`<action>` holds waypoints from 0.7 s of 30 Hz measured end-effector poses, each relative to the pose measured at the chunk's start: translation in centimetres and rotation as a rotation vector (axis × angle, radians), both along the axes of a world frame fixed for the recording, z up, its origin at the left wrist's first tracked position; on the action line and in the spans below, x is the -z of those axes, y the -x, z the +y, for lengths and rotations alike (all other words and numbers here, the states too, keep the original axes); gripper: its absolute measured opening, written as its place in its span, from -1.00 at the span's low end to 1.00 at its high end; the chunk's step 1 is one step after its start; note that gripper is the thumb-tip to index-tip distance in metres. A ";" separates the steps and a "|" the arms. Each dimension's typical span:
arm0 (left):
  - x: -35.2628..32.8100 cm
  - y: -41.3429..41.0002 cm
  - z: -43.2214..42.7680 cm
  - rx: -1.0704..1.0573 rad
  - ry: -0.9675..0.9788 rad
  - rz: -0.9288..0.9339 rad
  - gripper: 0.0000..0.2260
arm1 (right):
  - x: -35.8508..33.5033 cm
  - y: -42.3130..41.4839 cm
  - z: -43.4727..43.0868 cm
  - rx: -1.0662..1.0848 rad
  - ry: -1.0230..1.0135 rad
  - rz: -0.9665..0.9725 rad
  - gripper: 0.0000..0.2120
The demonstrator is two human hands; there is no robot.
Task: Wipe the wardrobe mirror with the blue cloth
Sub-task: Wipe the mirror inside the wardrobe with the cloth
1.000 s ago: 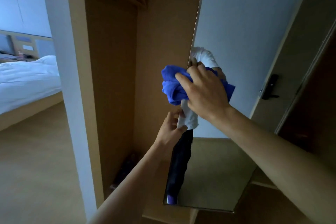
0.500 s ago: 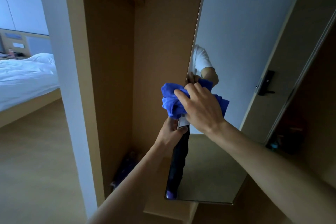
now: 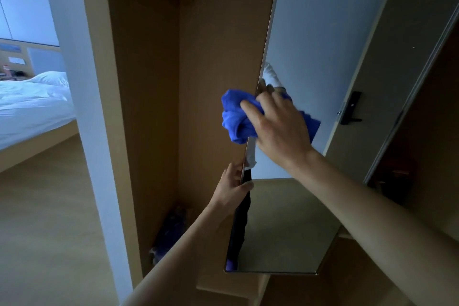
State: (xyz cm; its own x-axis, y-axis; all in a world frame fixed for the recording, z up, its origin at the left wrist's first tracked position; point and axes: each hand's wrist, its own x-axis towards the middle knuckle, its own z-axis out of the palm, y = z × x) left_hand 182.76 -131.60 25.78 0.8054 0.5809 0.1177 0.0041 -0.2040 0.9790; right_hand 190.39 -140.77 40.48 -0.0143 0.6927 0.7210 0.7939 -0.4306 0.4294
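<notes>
At the mirror (image 3: 293,221) edge: your left hand (image 3: 232,191) grips it, likely steadying the panel.
Mid-height on the mirror: cloth (image 3: 236,119) bunched, pressed by that left edge.
Over the cloth: your right hand (image 3: 278,129) curls round it, pushing for firm wiping contact.

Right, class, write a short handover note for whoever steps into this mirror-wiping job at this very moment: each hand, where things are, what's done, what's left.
Right hand: grips the bunched blue cloth, pressed on the mirror near its left edge, about mid-height.
Left hand: grips the mirror's left edge just below the cloth, thumb on the glass side.
Done: cloth is on the glass; no marks show how much is wiped.
Left: probably the rest of the glass, above and below the cloth.
</notes>
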 end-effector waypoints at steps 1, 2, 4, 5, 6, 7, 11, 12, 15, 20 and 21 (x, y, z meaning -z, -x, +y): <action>0.1 -0.1 0.0 0.000 0.015 -0.020 -0.40 | 1.3 0.0 0.0 -0.010 0.015 0.004 -0.57; 0.1 -0.1 -0.1 -0.001 0.018 -0.027 -0.40 | 2.7 0.1 0.0 -0.017 0.030 0.014 -0.56; 0.3 -0.1 -0.1 -0.013 0.014 -0.005 -0.50 | 5.2 0.2 0.1 -0.025 0.065 0.053 -0.53; 0.3 -0.1 0.0 -0.009 0.016 0.001 -0.60 | 6.2 0.2 0.1 -0.025 0.081 0.074 -0.52; 0.5 -0.1 0.1 0.001 0.013 -0.003 -0.68 | 7.1 0.2 0.2 -0.022 0.094 0.090 -0.52; 0.5 -0.1 0.2 0.009 0.004 -0.010 -0.74 | 7.8 0.3 0.3 -0.020 0.105 0.101 -0.52; 0.0 0.3 0.5 0.028 -0.026 -0.047 -0.85 | 8.6 0.1 0.5 -0.026 0.124 0.113 -0.50; -0.1 0.3 0.6 0.038 -0.025 -0.056 -0.84 | 8.4 0.1 0.4 -0.026 0.125 0.112 -0.50; 0.1 0.2 0.6 0.078 0.006 -0.035 -0.75 | 7.6 0.0 0.0 -0.027 0.118 0.108 -0.51; 1.2 0.6 0.5 0.043 0.028 0.087 -0.43 | 4.2 0.4 -0.6 -0.026 0.056 0.117 -0.48; 1.4 0.7 0.5 0.039 0.039 0.085 -0.42 | 3.3 0.4 -0.6 -0.019 0.035 0.113 -0.49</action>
